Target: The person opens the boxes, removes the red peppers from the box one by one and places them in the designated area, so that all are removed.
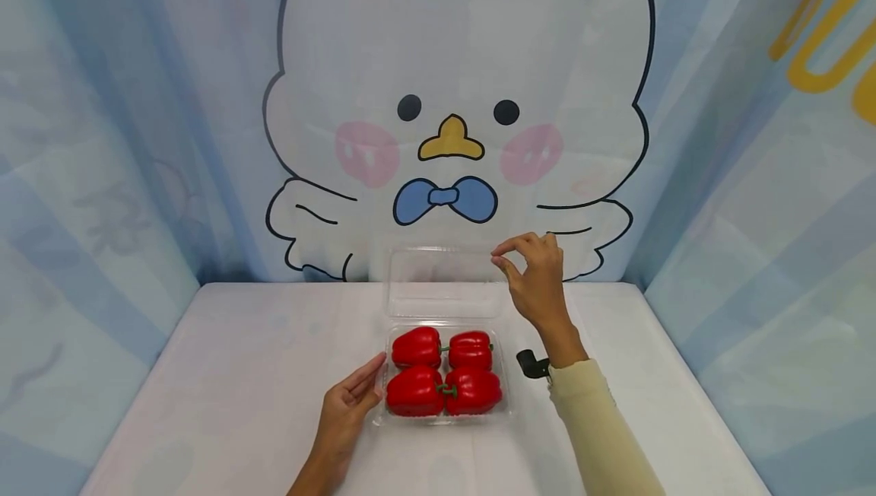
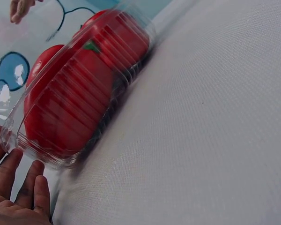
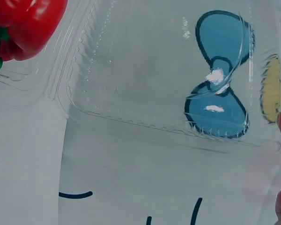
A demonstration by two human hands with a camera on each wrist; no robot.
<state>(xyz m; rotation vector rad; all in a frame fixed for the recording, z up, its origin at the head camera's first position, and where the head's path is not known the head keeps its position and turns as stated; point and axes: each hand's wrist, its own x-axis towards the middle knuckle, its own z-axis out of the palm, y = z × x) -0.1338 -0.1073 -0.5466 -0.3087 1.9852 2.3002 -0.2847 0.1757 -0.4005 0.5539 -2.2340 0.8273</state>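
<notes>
- Cream sleeve (image 1: 602, 427) on the right arm reaches up from the bottom edge, nearest the head camera; a black device (image 1: 532, 364) sits at its cuff, beside the wrist.
- Right hand (image 1: 539, 275): thumb and index finger are closed together in a pinch on the clear lid (image 1: 438, 298), near its upper right corner.
- Left hand (image 1: 345, 405): fingers are fairly straight and loosely spread, touching the left end of the clear container (image 1: 445, 420) without wrapping round it.
- The container rests on the white table (image 1: 274, 374), in front of the person and between the two hands; its lid stands raised along the far side.
- Four red peppers lie inside in two rows: back left pepper (image 1: 416, 348), back right pepper (image 1: 470, 351), front left pepper (image 1: 414, 393) and front right pepper (image 1: 474, 392).
- Green stems of the front pair point toward each other and nearly meet in the middle; the back right pepper's stem points right.
- Behind the table hangs a pale blue backdrop (image 1: 157, 176) printed with a large white cartoon bird (image 1: 452, 39); its blue bow tie (image 1: 443, 197) shows through the lid in the right wrist view.
- Yellow lettering (image 1: 814, 84) is at the upper right.
</notes>
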